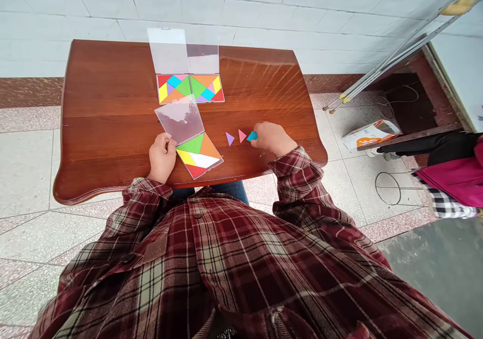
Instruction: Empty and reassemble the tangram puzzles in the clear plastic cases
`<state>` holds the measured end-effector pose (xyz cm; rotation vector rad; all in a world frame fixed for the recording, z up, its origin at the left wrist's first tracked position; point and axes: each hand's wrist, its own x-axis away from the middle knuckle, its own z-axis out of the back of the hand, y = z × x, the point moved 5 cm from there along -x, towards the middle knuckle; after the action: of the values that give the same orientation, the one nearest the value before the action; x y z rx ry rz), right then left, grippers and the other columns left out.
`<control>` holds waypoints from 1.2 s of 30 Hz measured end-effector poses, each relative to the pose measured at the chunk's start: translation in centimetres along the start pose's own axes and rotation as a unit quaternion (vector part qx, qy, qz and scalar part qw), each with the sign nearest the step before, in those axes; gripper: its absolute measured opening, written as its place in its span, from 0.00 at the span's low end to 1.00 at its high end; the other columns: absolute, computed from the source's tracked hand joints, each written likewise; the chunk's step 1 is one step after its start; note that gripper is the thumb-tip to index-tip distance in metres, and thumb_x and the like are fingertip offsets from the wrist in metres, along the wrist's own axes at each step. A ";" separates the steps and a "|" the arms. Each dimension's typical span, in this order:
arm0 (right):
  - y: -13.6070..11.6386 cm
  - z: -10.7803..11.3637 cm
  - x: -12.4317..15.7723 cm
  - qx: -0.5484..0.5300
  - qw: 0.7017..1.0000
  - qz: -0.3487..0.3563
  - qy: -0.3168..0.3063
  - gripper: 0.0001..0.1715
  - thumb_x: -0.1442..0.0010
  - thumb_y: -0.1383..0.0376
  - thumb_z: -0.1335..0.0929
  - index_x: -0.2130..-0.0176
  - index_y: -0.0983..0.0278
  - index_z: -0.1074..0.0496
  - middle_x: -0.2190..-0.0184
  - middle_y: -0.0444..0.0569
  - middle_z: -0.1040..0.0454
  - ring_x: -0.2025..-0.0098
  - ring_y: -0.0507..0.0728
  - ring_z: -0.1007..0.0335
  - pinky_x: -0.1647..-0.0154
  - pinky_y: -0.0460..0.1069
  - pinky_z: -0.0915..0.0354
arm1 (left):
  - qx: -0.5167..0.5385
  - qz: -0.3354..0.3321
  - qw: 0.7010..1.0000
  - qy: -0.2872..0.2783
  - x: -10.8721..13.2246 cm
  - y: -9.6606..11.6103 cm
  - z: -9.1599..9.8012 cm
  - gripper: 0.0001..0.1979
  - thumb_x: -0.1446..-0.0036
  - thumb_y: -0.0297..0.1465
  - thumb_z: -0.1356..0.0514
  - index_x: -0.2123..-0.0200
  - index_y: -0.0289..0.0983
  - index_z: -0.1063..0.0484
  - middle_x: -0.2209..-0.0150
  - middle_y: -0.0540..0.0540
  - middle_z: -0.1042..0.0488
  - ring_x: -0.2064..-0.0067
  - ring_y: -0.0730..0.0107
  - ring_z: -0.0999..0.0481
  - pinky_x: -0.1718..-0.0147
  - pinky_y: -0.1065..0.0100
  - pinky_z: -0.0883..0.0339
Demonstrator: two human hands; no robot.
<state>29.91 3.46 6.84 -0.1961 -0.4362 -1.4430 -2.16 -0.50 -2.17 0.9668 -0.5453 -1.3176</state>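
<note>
My left hand (162,155) is closed on the left corner of a tangram case (206,172), beside its hinge. The clear lid (181,120) of this case stands raised. Green, orange, yellow and red pieces lie inside around a bare white gap (204,160). To the right, my right hand (272,137) has its fingers closed on a blue tangram piece (252,136) at the tabletop. A pink triangle (242,136) and a purple triangle (230,138) lie on the wood just left of it.
Two more tangram cases, a left one (173,100) and a right one (207,99), lie side by side with lids raised and pieces inside. The brown wooden table (113,128) meets a tiled wall. Crutches (381,70) and a white-orange box (372,134) are off its right side.
</note>
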 end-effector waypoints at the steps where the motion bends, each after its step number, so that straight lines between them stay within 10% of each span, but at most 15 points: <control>1: -0.3 0.1 0.2 -0.011 1.000 0.010 0.010 0.19 0.41 0.64 0.32 0.51 0.71 0.26 0.52 0.64 0.24 0.51 0.66 0.26 0.54 0.53 0.34 | 0.003 0.008 1.000 0.000 0.0 0.0 0.0 0.09 0.40 0.28 0.45 0.56 0.38 0.33 0.64 0.47 0.25 0.63 0.69 0.25 0.59 0.65 0.31; 8: -8.2 -0.9 3.0 -0.096 0.968 0.233 0.009 0.16 0.39 0.63 0.32 0.52 0.67 0.28 0.52 0.55 0.25 0.49 0.61 0.29 0.51 0.51 0.36 | 0.018 0.023 1.000 0.004 0.0 -0.2 0.0 0.08 0.41 0.27 0.46 0.57 0.39 0.34 0.64 0.48 0.25 0.62 0.69 0.25 0.58 0.66 0.31; 14: -12.6 -2.2 4.7 -0.070 0.964 0.255 0.014 0.20 0.36 0.62 0.34 0.47 0.69 0.31 0.48 0.61 0.28 0.50 0.63 0.27 0.57 0.51 0.34 | 0.021 0.019 1.000 -0.002 0.1 -0.1 0.0 0.08 0.41 0.27 0.46 0.58 0.39 0.34 0.64 0.48 0.25 0.63 0.69 0.24 0.58 0.66 0.31; 36: -12.7 -2.7 5.0 -0.067 0.967 0.247 0.003 0.19 0.32 0.63 0.36 0.44 0.66 0.31 0.48 0.59 0.30 0.52 0.61 0.27 0.59 0.50 0.35 | 0.008 0.015 1.000 0.003 0.1 0.0 0.1 0.08 0.41 0.27 0.46 0.58 0.39 0.33 0.65 0.48 0.25 0.63 0.69 0.25 0.59 0.66 0.31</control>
<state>18.24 -3.76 4.71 -0.3815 -0.2596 -0.9797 -2.21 -0.67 -2.08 0.9723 -0.5643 -1.2851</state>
